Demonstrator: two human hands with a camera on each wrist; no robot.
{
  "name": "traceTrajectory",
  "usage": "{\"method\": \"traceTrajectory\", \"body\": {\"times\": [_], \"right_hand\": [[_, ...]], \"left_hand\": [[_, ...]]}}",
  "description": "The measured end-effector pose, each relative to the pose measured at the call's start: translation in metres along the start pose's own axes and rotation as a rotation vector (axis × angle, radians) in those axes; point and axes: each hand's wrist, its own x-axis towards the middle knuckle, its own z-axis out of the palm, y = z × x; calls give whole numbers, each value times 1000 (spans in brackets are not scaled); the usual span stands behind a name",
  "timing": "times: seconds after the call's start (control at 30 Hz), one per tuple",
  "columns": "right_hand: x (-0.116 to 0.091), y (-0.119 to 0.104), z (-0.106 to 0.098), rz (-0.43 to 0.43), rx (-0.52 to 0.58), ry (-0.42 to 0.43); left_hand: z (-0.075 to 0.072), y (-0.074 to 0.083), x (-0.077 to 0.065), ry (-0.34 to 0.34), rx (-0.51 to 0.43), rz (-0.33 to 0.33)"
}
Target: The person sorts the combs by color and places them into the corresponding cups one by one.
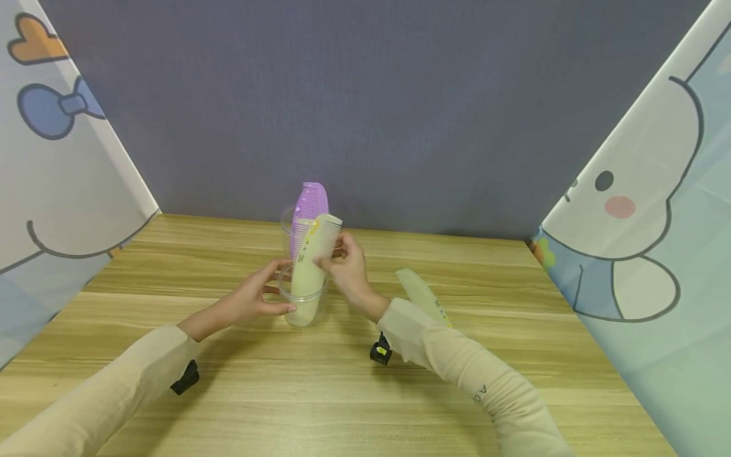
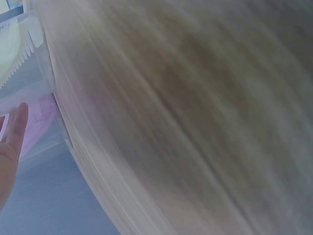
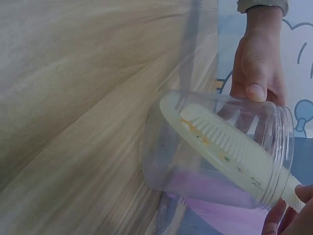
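Observation:
A clear plastic jar (image 3: 155, 147) stands on the table with its mouth up. My left hand (image 1: 251, 298) holds it from the left near the rim, thumb in front and fingers behind. Between thumb and fingers, my right hand (image 1: 351, 270) pinches a pale yellow-green comb (image 1: 310, 263) by its upper part. That comb slants down through the jar's mouth, with its lower end inside. Another pale comb (image 3: 169, 108) overlaps it inside the jar. Behind, a purple comb (image 1: 317, 198) stands in a second clear jar (image 1: 286, 223), partly hidden by the front jar and combs.
On the table (image 1: 320, 393), to the right, lies one more pale green comb (image 1: 421, 293), partly covered by the right sleeve. A dark grey panel (image 1: 365, 114) rises at the back edge. Cartoon-printed sheets (image 1: 634, 190) flank both sides.

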Motion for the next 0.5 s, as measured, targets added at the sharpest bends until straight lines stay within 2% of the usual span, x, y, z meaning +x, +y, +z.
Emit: {"method": "traceTrajectory", "body": {"times": [0.1, 0.33, 0.5], "right_hand": [[1, 3, 0, -2, 1, -6], [14, 28, 0, 0, 23, -8], [16, 33, 2, -3, 23, 16]], "left_hand": [[0, 0, 0, -1, -4, 1], [0, 1, 0, 0, -4, -2], [0, 2, 1, 0, 1, -7]]}}
